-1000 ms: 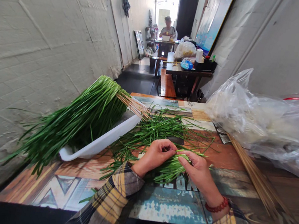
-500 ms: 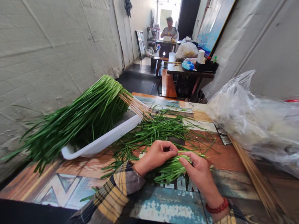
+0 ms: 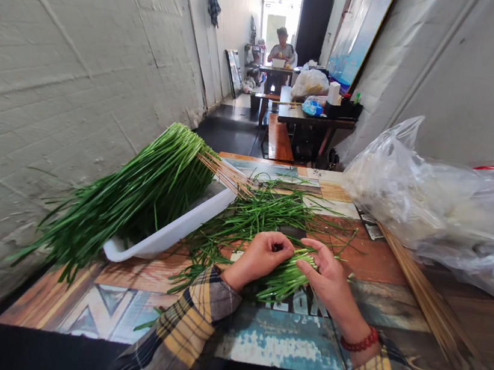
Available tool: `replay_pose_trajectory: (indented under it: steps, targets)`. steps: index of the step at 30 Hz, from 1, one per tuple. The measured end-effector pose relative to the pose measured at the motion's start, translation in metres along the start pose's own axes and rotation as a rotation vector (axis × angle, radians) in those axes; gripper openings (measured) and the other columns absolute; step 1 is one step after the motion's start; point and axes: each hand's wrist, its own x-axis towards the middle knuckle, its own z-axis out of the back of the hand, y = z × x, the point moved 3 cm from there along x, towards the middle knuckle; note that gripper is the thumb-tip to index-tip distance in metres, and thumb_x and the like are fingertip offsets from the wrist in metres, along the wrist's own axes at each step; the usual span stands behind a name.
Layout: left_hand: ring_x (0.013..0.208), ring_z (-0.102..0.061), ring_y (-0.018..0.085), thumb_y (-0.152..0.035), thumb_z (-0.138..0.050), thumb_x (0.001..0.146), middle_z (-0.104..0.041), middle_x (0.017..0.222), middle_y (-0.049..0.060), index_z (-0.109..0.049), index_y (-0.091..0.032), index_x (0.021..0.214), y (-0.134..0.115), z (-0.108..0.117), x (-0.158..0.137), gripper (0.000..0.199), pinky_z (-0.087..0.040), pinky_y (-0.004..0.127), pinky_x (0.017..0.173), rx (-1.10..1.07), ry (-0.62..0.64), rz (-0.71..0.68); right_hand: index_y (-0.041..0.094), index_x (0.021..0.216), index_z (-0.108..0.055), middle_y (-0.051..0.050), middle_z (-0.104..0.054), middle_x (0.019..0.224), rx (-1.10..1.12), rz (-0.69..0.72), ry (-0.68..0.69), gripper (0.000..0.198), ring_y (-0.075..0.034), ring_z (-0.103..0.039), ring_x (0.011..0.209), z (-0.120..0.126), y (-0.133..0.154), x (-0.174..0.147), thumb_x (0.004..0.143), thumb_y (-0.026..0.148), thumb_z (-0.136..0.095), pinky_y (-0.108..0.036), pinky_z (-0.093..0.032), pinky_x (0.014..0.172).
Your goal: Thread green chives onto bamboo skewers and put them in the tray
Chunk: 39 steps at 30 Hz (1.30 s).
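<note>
Green garlic chives point(image 3: 287, 278) lie in a small bunch on the table between my two hands, cut ends up. My left hand point(image 3: 262, 260) pinches at the upper edge of this bunch, thumb against forefinger. Beside the same ends, my right hand point(image 3: 329, 281) has its thumb and forefinger apart; its lower fingers are partly hidden. A thin stick-like line runs below the right palm toward my body, and I cannot make out whether that hand touches it. More loose chives point(image 3: 266, 212) spread just beyond my hands.
A white tray point(image 3: 177, 230) at left holds a large heap of chives point(image 3: 137, 189) with skewers point(image 3: 225, 173) sticking out. Bare skewers point(image 3: 415, 292) lie at right beside a clear plastic bag point(image 3: 454, 200). A person point(image 3: 282, 50) sits at a far table.
My right forefinger has lifted away from my left fingertips, widening the gap to the thumb. The left hand stays pinched in place. The view has shifted slightly.
</note>
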Motion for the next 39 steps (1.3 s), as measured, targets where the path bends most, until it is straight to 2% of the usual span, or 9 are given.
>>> replay_pose_trajectory:
  steps: [3, 6, 10, 15, 18, 24, 28, 34, 39]
  targets:
    - [0.066, -0.053, 0.011, -0.021, -0.061, 0.075, -0.064, 0.068, 0.003, -0.066, -0.010, 0.068, 0.001, -0.001, 0.000, 0.014, -0.041, 0.020, 0.062, 0.006, 0.015, 0.007, 0.020, 0.109, -0.053, -0.002, -0.067, 0.081, -0.003, 0.000, 0.022, 0.034, -0.017, -0.064, 0.070, -0.001, 0.000, 0.000, 0.082, 0.041, -0.060, -0.028, -0.051, 0.063]
    - [0.064, -0.052, 0.010, -0.021, -0.061, 0.075, -0.063, 0.066, 0.002, -0.066, -0.011, 0.067, 0.002, -0.002, 0.000, 0.014, -0.040, 0.019, 0.060, 0.008, 0.039, 0.011, 0.021, 0.095, -0.056, -0.004, -0.067, 0.086, -0.104, 0.057, -0.049, 0.024, -0.018, -0.063, 0.076, 0.001, 0.001, 0.000, 0.081, 0.040, -0.061, -0.030, -0.050, 0.068]
    - [0.066, -0.053, 0.011, -0.021, -0.059, 0.076, -0.064, 0.069, 0.002, -0.066, -0.011, 0.072, 0.001, -0.001, 0.000, 0.014, -0.041, 0.020, 0.063, 0.005, 0.082, 0.002, 0.022, 0.095, -0.057, -0.004, -0.066, 0.087, -0.150, 0.082, -0.061, 0.025, -0.018, -0.062, 0.077, 0.001, 0.000, 0.002, 0.081, 0.042, -0.060, -0.031, -0.049, 0.071]
    - [0.076, -0.057, 0.014, -0.029, -0.056, 0.081, -0.069, 0.085, 0.004, -0.069, -0.011, 0.088, -0.002, -0.003, 0.000, 0.022, -0.044, 0.022, 0.070, 0.044, 0.199, -0.041, 0.022, 0.099, -0.055, -0.002, -0.065, 0.079, -0.023, 0.053, -0.003, 0.028, -0.017, -0.062, 0.073, 0.001, 0.003, 0.002, 0.087, 0.046, -0.051, -0.027, -0.049, 0.064]
    - [0.069, -0.054, 0.012, -0.031, -0.056, 0.082, -0.067, 0.078, 0.003, -0.069, -0.010, 0.084, -0.001, -0.004, 0.000, 0.024, -0.042, 0.021, 0.065, 0.060, 0.239, -0.022, 0.021, 0.101, -0.056, 0.000, -0.062, 0.072, 0.044, 0.010, 0.007, 0.031, -0.014, -0.058, 0.059, 0.003, 0.008, 0.001, 0.091, 0.048, -0.044, -0.024, -0.045, 0.053]
    - [0.060, -0.046, 0.009, -0.035, -0.058, 0.079, -0.057, 0.065, 0.000, -0.064, -0.009, 0.072, 0.006, 0.003, 0.003, 0.027, -0.036, 0.020, 0.057, -0.067, 0.135, 0.064, 0.021, 0.099, -0.056, -0.001, -0.061, 0.075, 0.146, -0.046, -0.062, 0.037, -0.014, -0.058, 0.056, 0.010, 0.010, 0.004, 0.091, 0.053, -0.040, -0.025, -0.042, 0.047]
    - [0.056, -0.040, 0.007, -0.038, -0.063, 0.075, -0.050, 0.060, -0.002, -0.058, -0.011, 0.064, 0.008, 0.009, 0.005, 0.030, -0.030, 0.018, 0.052, -0.133, 0.082, 0.082, 0.017, 0.092, -0.058, -0.001, -0.063, 0.069, 0.128, -0.053, 0.036, 0.040, -0.013, -0.057, 0.052, 0.013, 0.003, 0.005, 0.091, 0.053, -0.040, -0.023, -0.040, 0.046]
    - [0.055, -0.038, 0.006, -0.042, -0.065, 0.073, -0.048, 0.060, -0.003, -0.057, -0.011, 0.065, 0.010, 0.008, 0.005, 0.033, -0.029, 0.018, 0.051, -0.175, 0.117, 0.091, 0.016, 0.091, -0.063, -0.001, -0.065, 0.065, -0.051, -0.053, 0.184, 0.037, -0.011, -0.056, 0.049, 0.009, 0.011, -0.027, 0.091, 0.047, -0.043, -0.023, -0.042, 0.050]
    - [0.054, -0.037, 0.005, -0.044, -0.065, 0.074, -0.046, 0.058, -0.004, -0.055, -0.010, 0.064, 0.009, -0.001, 0.002, 0.036, -0.028, 0.018, 0.050, -0.161, 0.242, 0.088, 0.017, 0.098, -0.062, 0.004, -0.055, 0.048, -0.171, -0.072, 0.041, 0.034, -0.012, -0.049, 0.041, -0.002, 0.011, -0.057, 0.094, 0.042, -0.039, -0.023, -0.039, 0.046]
